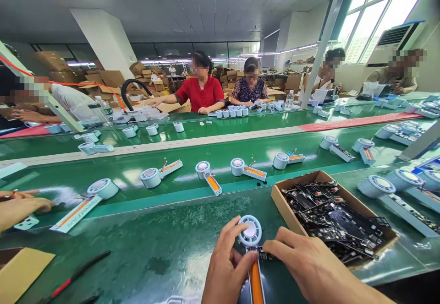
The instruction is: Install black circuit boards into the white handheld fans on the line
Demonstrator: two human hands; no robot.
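Note:
Near the front edge of the bench, my left hand (225, 265) is closed around a pale handheld fan housing (250, 230). Its round spoked head points away from me, and its open handle shows an orange strip (255, 281) inside. My right hand (302, 258) pinches a small black circuit board (264, 253) against the handle, just below the head. The fingers partly cover the board and the handle. Just beyond my right hand, a cardboard box (280, 201) holds many black circuit boards (330, 217).
A green conveyor belt (185, 203) carries several similar fan housings (203, 170) past the bench. More housings (377, 185) lie at right. Pliers (80, 272) and a cardboard flap (25, 272) are at front left. A co-worker's hand (27, 208) is at left; other people sit across the belts.

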